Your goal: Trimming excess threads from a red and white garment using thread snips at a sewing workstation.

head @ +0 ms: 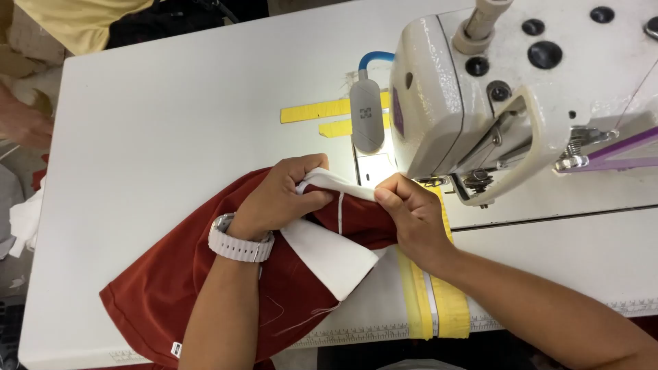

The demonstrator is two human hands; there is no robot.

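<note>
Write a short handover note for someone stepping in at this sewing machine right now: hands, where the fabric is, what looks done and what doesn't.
Left hand: closed on the white strip at the edge of the rust-red garment; a white watch is on that wrist.
Right hand: pinching the same white edge from the other side, just in front of the needle area.
The garment lies on the white table, spreading toward the near left corner; a white panel shows beneath the hands.
The sewing machine stands to the right; yellow tape strips mark the table.
Done: edge gathered and lined up by hand. Left: it is not yet under the presser foot.
</note>
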